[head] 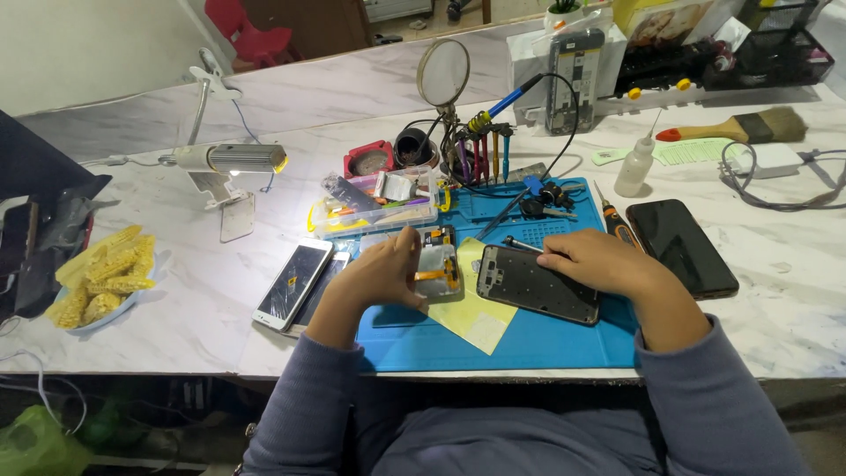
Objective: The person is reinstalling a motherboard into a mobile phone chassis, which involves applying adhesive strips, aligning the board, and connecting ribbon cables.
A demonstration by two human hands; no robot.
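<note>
1. I am gripping a small phone part (438, 269) with an orange flex strip in my left hand (381, 273), fingers closed around its left edge, just above the near-left area of the blue mat (546, 344).
2. I am resting my right hand (599, 262) on the top-right corner of the dark phone frame (538, 284). I cannot tell whether the fingers are pinching anything; a thin metal tool (520, 243) is lying at the fingertips.
3. The frame is lying flat at mat centre, overlapping a yellow sheet (480, 313).
4. Risk: the flex strip is likely to crease or tear if I am twisting the part while holding it.
5. Risk: the frame is likely to slide on the sheet under sideways pressure.
6. Room: the mat's near edge is open. The far edge is crowded by a parts tray (379, 207) and screwdrivers (480, 150).
7. Room: a black phone (683, 247) is lying just off the mat's right edge; two phones (300, 284) are lying beside its left edge, limiting sideways sweeps.
</note>
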